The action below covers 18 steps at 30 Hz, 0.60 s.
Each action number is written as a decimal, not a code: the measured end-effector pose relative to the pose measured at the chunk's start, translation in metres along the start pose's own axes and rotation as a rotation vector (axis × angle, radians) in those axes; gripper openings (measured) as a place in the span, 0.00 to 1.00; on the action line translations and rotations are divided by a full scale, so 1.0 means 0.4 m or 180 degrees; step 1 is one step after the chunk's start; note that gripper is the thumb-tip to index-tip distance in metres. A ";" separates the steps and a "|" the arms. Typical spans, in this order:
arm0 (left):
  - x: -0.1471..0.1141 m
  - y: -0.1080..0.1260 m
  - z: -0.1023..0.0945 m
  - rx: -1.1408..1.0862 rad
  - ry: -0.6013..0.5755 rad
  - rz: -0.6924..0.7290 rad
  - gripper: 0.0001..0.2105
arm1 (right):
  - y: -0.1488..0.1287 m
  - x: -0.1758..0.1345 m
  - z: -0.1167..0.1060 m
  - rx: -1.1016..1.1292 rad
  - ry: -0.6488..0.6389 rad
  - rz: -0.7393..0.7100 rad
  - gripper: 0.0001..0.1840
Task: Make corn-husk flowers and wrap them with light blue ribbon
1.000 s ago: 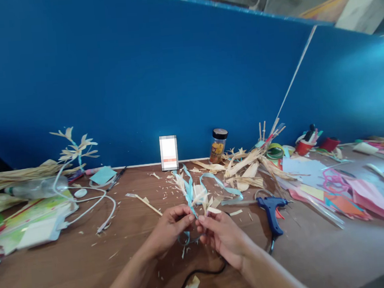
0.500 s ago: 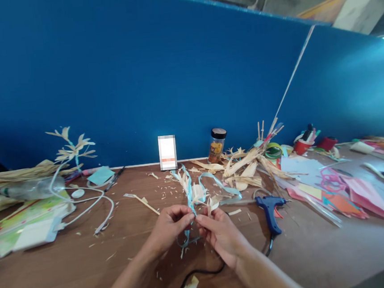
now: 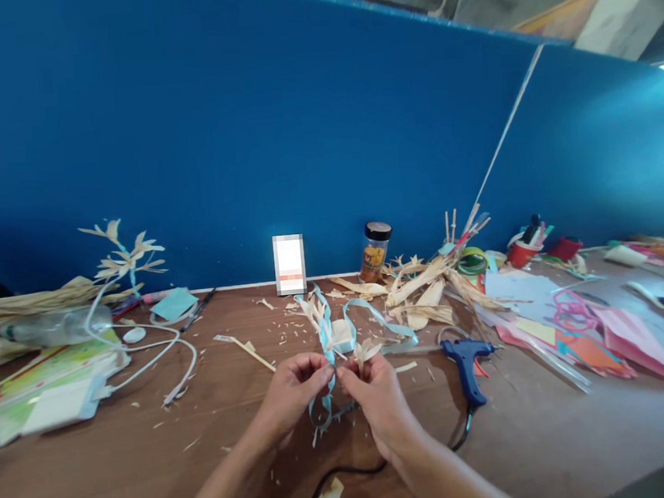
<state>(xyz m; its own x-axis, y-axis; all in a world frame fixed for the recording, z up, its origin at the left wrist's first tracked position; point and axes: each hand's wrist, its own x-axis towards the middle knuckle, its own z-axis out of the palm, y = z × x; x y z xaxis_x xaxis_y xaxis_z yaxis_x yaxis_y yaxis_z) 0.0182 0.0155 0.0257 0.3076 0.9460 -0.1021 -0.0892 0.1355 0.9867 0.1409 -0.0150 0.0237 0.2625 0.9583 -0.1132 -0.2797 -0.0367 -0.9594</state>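
My left hand [image 3: 295, 394] is closed in a pinch on the lower part of a stem wrapped in light blue ribbon [image 3: 326, 341]. Pale dried-husk petals [image 3: 312, 310] stick out from the upper part of that stem. Close beside it, my right hand [image 3: 381, 400] is also closed, with a small husk flower [image 3: 367, 350] showing above its fingers. The fingertips of both hands nearly meet, and what lies right between them is partly hidden. Loose blue ribbon [image 3: 381, 318] curls on the table behind, and another loop hangs below the hands.
A blue glue gun [image 3: 466, 365] lies right of my hands, its black cable [image 3: 351, 470] running in front. Behind are a dark-lidded jar [image 3: 374, 253] and dried husks [image 3: 423, 295]. Left are a finished-looking husk spray [image 3: 129, 259], white cables [image 3: 188, 362] and a plastic bottle [image 3: 63, 327].
My right hand has turned and shifted slightly, so the husk flower in it shows more spread. The stem has tilted a little to the left. Other things on the table stay put.
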 end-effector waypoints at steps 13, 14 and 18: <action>0.015 -0.024 -0.012 -0.0257 -0.0287 -0.0149 0.11 | 0.003 0.007 -0.028 -0.0222 -0.0336 0.0573 0.10; 0.015 -0.027 -0.012 -0.0286 -0.0314 -0.0142 0.10 | 0.004 0.007 -0.028 -0.0200 -0.0348 0.0597 0.10; 0.012 -0.032 -0.010 -0.0301 -0.0383 -0.0064 0.09 | 0.005 0.006 -0.022 0.0005 -0.0485 0.0660 0.12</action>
<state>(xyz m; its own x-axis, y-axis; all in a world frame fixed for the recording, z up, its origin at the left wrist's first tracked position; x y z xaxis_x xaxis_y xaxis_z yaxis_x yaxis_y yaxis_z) 0.0172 0.0195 0.0123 0.4212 0.9014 -0.1002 -0.1690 0.1866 0.9678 0.1489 -0.0154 0.0192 0.0574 0.9620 -0.2670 -0.3144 -0.2364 -0.9194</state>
